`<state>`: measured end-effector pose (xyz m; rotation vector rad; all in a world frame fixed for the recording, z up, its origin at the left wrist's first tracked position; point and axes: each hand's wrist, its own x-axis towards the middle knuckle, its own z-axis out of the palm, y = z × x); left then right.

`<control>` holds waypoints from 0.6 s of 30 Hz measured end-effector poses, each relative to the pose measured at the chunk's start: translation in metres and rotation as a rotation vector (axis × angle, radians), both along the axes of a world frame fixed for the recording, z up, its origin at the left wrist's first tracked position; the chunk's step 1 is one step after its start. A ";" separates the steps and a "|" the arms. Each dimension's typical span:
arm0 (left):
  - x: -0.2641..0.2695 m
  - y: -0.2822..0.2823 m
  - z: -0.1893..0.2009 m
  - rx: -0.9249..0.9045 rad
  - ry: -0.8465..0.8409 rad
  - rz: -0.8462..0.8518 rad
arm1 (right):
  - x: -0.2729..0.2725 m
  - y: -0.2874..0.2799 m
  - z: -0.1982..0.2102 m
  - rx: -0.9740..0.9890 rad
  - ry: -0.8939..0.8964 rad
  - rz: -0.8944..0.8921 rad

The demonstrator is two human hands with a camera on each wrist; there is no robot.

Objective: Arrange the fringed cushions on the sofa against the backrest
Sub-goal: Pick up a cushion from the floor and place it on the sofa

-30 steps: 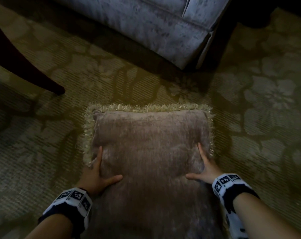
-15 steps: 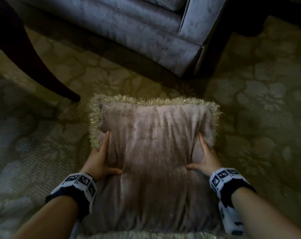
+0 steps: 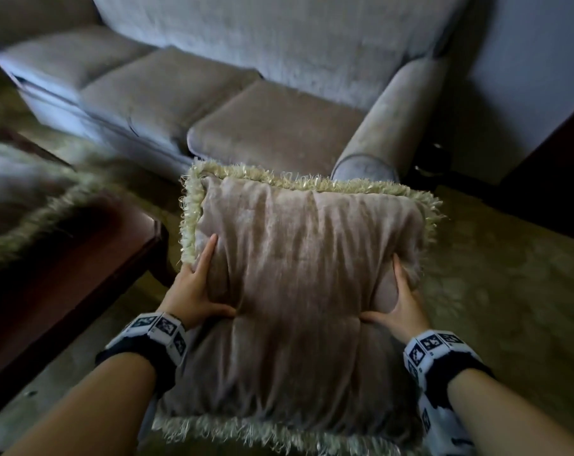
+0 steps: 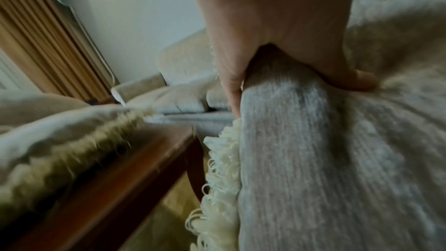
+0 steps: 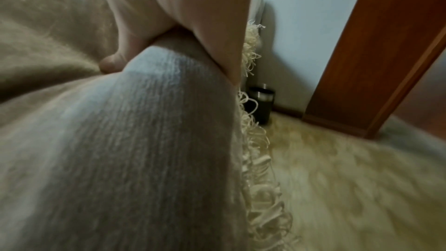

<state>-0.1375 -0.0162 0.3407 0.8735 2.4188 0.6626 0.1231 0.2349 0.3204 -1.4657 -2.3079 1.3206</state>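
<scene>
I hold a beige cushion (image 3: 305, 271) with a pale fringe in front of me, lifted off the carpet. My left hand (image 3: 196, 287) grips its left side, thumb on top and fingers underneath. My right hand (image 3: 400, 301) grips the right side the same way. Both wrist views show the thumb pressed into the fabric (image 4: 313, 140) (image 5: 132, 140) and the fringe hanging below. The grey sofa (image 3: 272, 133) stands just beyond the cushion, with three seat cushions and its backrest (image 3: 279, 44) bare. A second fringed cushion (image 3: 22, 199) lies blurred at the left on a wooden table.
A dark wooden table (image 3: 81, 258) sits close on my left, its corner near the held cushion. The sofa's right armrest (image 3: 394, 116) is ahead. Patterned carpet (image 3: 492, 291) covers the floor. A dark metal cup (image 5: 262, 102) stands by the wall beside a wooden door frame (image 5: 376, 45).
The cushion has come up off the carpet in both hands. My view has risen, so the sofa seat, backrest and the table with the second cushion now show.
</scene>
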 end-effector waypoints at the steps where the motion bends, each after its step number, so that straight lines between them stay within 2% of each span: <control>1: -0.004 0.006 0.026 0.012 0.017 0.005 | -0.005 0.005 0.026 0.018 0.017 -0.002; 5: -0.024 0.026 0.118 0.067 0.093 -0.007 | -0.028 0.023 0.119 0.074 0.043 -0.017; 9: -0.047 0.042 0.193 0.126 0.146 0.015 | -0.053 0.036 0.192 0.136 0.059 -0.022; 14: -0.086 0.057 0.256 0.186 0.208 0.001 | -0.093 0.057 0.263 0.183 0.081 0.001; 18: -0.139 0.089 0.291 0.188 0.241 -0.004 | -0.140 0.087 0.301 0.262 0.098 0.003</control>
